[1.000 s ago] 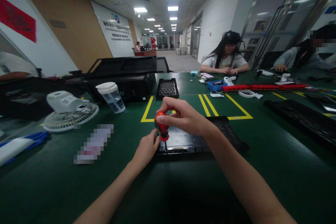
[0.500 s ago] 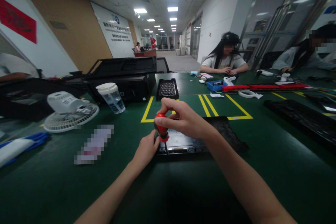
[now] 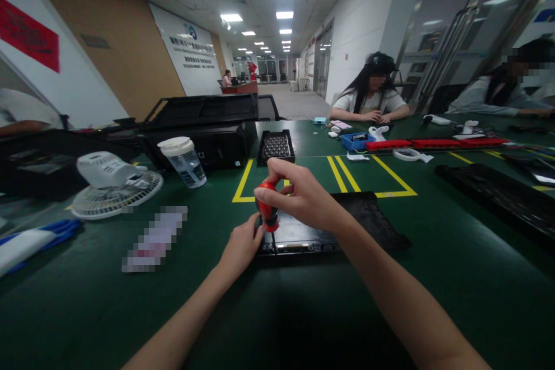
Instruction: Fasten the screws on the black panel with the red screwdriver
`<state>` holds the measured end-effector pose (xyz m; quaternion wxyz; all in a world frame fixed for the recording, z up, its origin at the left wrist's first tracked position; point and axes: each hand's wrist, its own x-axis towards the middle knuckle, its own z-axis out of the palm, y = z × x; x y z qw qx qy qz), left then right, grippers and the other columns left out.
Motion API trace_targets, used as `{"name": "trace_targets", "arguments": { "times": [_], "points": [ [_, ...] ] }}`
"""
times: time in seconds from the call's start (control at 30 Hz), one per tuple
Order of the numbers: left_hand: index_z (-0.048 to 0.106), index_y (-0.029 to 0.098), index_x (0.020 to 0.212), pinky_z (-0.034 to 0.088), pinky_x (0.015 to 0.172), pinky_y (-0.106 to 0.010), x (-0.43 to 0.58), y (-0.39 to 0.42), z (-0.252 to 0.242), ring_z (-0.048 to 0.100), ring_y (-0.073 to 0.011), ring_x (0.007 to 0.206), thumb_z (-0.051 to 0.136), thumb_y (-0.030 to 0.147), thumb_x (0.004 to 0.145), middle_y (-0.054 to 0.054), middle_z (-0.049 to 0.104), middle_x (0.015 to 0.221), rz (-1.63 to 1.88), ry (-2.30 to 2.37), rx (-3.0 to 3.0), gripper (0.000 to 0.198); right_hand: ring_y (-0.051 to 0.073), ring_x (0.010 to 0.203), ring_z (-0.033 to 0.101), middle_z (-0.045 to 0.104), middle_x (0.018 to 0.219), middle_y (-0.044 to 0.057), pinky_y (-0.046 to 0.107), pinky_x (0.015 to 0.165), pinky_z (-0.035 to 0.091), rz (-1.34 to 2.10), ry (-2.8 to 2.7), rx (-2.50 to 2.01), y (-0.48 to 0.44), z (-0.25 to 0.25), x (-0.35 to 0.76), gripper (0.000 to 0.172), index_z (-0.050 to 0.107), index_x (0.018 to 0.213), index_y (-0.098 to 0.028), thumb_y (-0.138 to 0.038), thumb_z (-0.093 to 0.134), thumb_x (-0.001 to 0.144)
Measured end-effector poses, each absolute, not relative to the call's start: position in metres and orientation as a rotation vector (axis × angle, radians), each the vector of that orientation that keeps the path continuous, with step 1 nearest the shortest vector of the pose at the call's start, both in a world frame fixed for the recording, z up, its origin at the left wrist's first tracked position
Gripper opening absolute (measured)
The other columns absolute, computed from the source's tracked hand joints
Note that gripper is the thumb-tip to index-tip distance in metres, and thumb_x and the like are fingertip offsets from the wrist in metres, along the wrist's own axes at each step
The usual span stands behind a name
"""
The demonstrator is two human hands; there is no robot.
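**Tabletop layout**

Centre of tabletop (image 3: pixel 303 300): panel (image 3: pixel 368 214), lying flat. On its near-left edge stands the screwdriver (image 3: pixel 267 211), upright. The right hand (image 3: pixel 303 196) is on top of it; the left hand (image 3: pixel 243 245) is just left of the shaft, against the panel. Behind the panel: screw tray (image 3: pixel 276 147). Far left: fan (image 3: pixel 115 185). The cup (image 3: pixel 184 161) is behind and right of the fan, the case (image 3: pixel 208 127) behind the cup.

Screwdriver (image 3: pixel 267 208): glossy red plastic handle. Panel (image 3: pixel 321 230): black plastic, smooth, slight sheen. Table (image 3: pixel 87 300): matt green mat. Cup (image 3: pixel 184 162): clear plastic, white lid.

Head-worn view — forward, downward, close
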<state>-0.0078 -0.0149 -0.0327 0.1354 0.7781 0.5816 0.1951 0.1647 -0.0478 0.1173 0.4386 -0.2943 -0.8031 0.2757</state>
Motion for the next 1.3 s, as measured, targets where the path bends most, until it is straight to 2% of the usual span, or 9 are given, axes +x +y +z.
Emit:
{"name": "trace_targets", "arguments": {
  "times": [0.23, 0.63, 1.03, 1.2, 1.3],
  "points": [
    [0.052, 0.016, 0.108, 0.044, 0.074, -0.028, -0.008, -0.015, -0.031, 0.062, -0.0215, 0.087, 0.041, 0.022, 0.084, -0.009, 0.065, 0.096, 0.572, 1.666, 2.233, 0.027, 0.008, 0.062, 0.037, 0.038, 0.07, -0.003, 0.021, 0.054, 0.032, 0.6, -1.967, -0.752, -0.046, 0.115, 0.161, 0.022, 0.036, 0.066, -0.018, -0.024, 0.052, 0.08],
    [0.053, 0.016, 0.103, 0.044, 0.072, -0.026, -0.007, -0.017, -0.029, 0.062, -0.0211, 0.086, 0.04, 0.021, 0.085, -0.009, 0.066, 0.095, 0.538, 1.691, 2.258, 0.023, 0.008, 0.063, 0.038, 0.04, 0.071, -0.002, 0.021, 0.054, 0.033, 0.591, -1.952, -0.741, -0.048, 0.115, 0.159, 0.02, 0.037, 0.065, -0.018, -0.022, 0.052, 0.077],
    [0.055, 0.016, 0.104, 0.044, 0.072, -0.027, -0.009, -0.015, -0.03, 0.062, -0.022, 0.084, 0.041, 0.023, 0.084, -0.01, 0.066, 0.091, 0.543, 1.671, 2.255, 0.025, 0.009, 0.069, 0.049, 0.051, 0.082, 0.0, 0.023, 0.061, 0.042, 1.167, -1.802, -0.476, -0.04, 0.105, 0.155, 0.02, 0.041, 0.077, -0.017, -0.021, 0.06, 0.073],
    [0.056, 0.016, 0.102, 0.043, 0.077, -0.028, -0.008, -0.017, -0.026, 0.061, -0.0221, 0.089, 0.042, 0.023, 0.085, -0.01, 0.065, 0.095, 0.551, 1.658, 2.223, 0.023, 0.011, 0.068, 0.056, 0.056, 0.08, 0.001, 0.023, 0.058, 0.043, 1.521, -1.675, -0.266, -0.036, 0.101, 0.152, 0.016, 0.036, 0.08, -0.019, -0.018, 0.051, 0.078],
    [0.057, 0.015, 0.098, 0.043, 0.078, -0.029, -0.009, -0.018, -0.026, 0.06, -0.0227, 0.091, 0.042, 0.025, 0.086, -0.011, 0.064, 0.096, 0.542, 1.665, 2.204, 0.023, 0.011, 0.064, 0.058, 0.059, 0.078, 0.002, 0.022, 0.054, 0.041, 1.64, -1.684, -0.178, -0.034, 0.099, 0.151, 0.008, 0.04, 0.085, -0.017, -0.017, 0.047, 0.079]
  ]
}}
